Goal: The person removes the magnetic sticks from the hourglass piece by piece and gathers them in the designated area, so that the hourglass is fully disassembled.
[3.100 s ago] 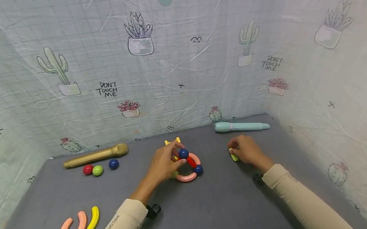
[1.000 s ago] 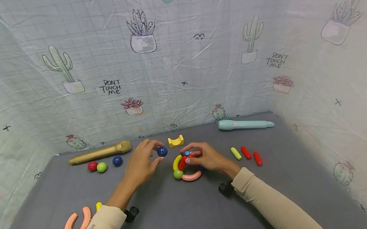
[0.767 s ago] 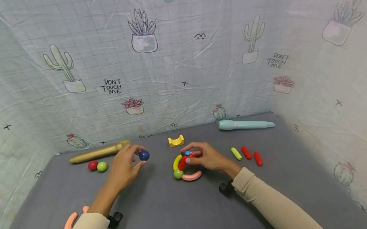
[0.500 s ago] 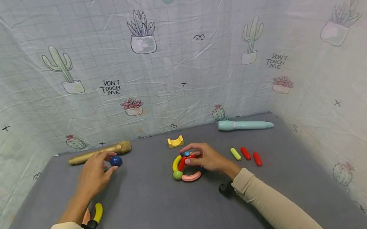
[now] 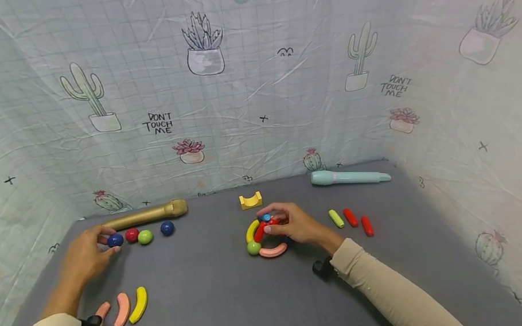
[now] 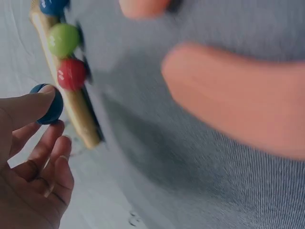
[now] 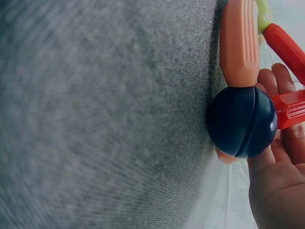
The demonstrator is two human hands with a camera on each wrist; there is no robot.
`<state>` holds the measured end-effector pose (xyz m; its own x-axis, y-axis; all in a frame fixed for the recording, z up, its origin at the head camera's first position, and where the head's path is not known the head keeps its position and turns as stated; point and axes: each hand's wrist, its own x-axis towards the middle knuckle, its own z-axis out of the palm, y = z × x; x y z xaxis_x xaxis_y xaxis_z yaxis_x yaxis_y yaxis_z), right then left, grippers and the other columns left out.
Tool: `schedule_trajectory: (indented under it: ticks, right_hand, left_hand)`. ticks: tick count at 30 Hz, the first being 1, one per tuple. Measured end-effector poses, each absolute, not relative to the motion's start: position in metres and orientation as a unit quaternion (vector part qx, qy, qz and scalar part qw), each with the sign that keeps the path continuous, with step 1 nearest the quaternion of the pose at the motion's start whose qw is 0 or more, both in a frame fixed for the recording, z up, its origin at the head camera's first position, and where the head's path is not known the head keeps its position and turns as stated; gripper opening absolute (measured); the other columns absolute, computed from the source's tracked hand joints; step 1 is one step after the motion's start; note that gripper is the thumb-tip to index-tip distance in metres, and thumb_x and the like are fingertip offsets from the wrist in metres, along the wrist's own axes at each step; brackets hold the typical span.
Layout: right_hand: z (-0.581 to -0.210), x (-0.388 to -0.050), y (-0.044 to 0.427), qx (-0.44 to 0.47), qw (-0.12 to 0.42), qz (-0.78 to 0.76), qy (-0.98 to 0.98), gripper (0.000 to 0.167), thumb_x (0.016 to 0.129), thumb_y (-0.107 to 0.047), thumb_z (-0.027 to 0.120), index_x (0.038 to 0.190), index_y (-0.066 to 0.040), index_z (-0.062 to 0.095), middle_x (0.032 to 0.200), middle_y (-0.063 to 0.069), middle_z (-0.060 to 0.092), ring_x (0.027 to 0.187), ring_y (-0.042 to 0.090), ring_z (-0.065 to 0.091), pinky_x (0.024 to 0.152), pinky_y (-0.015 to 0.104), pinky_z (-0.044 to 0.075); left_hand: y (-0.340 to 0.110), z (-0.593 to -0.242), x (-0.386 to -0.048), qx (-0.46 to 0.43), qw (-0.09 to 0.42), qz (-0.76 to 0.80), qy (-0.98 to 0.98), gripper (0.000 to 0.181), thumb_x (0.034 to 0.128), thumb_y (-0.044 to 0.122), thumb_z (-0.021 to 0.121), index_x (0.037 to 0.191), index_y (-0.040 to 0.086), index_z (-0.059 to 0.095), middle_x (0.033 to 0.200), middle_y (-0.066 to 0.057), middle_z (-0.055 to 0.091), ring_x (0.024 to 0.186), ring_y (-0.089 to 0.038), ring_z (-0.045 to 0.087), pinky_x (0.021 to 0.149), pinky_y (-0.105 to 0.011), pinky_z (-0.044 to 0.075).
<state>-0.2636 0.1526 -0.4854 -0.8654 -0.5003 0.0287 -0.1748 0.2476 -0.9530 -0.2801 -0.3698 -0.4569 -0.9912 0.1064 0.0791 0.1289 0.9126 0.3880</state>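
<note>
My left hand (image 5: 84, 255) pinches a dark blue ball (image 5: 115, 240) between thumb and fingers, at the left end of a row of toy balls. Beside it are a red ball (image 5: 131, 235) and a green ball (image 5: 145, 237); another blue ball (image 5: 167, 228) lies slightly apart. In the left wrist view the thumb presses on the held ball (image 6: 53, 109). At the middle, my right hand (image 5: 295, 225) grips the top of a ball-and-rod toy structure, with a yellow curved rod (image 5: 252, 230), green ball (image 5: 254, 247), pink curved rod (image 5: 273, 251), red rods and blue balls. Its fingers partly hide it.
Behind the balls lies a gold microphone-shaped object (image 5: 149, 214); a pale blue one (image 5: 347, 177) is back right. A yellow cradle piece (image 5: 251, 201) stands behind the structure. Short rods (image 5: 350, 217) lie right; curved rods (image 5: 121, 310) lie front left, under the left wrist.
The left hand has carried the blue ball from the structure leftward, past the other balls. The right hand left the lime rod on the right, moved to the structure and has since stayed there.
</note>
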Motion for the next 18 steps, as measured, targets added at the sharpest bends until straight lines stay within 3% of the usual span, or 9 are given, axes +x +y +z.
schedule_trajectory:
  ticks: [6, 11, 18]
  right_hand:
    - [-0.487, -0.263, 0.153, -0.226, 0.132, -0.568, 0.78, 0.042, 0.102, -0.012, 0.073, 0.143, -0.012, 0.065, 0.121, 0.018, 0.077, 0.094, 0.021, 0.07, 0.077, 0.026, 0.055]
    - [-0.487, -0.262, 0.154, -0.23, 0.129, -0.564, 0.782, 0.044, 0.101, -0.01, 0.073, 0.144, -0.014, 0.064, 0.119, 0.017, 0.078, 0.094, 0.025, 0.07, 0.075, 0.024, 0.053]
    - [-0.484, -0.262, 0.155, -0.222, 0.12, -0.552, 0.794, 0.048, 0.099, -0.008, 0.075, 0.145, -0.011, 0.063, 0.113, 0.015, 0.078, 0.086, 0.015, 0.065, 0.072, 0.023, 0.05]
  left_hand:
    - [-0.384, -0.46, -0.289, -0.055, -0.023, -0.169, -0.984, 0.042, 0.0928, 0.018, 0.08, 0.126, -0.002, 0.064, 0.106, -0.029, 0.07, 0.098, -0.048, 0.065, 0.082, -0.064, 0.048]
    - [-0.385, -0.461, -0.292, -0.05, -0.057, -0.154, -0.985, 0.042, 0.0927, 0.018, 0.08, 0.126, -0.001, 0.062, 0.099, -0.025, 0.07, 0.089, -0.041, 0.065, 0.076, -0.058, 0.05]
    - [-0.378, -0.46, -0.294, -0.049, -0.052, -0.139, -0.988, 0.048, 0.0938, 0.021, 0.079, 0.131, 0.0, 0.057, 0.104, -0.027, 0.07, 0.096, -0.047, 0.065, 0.078, -0.062, 0.05]
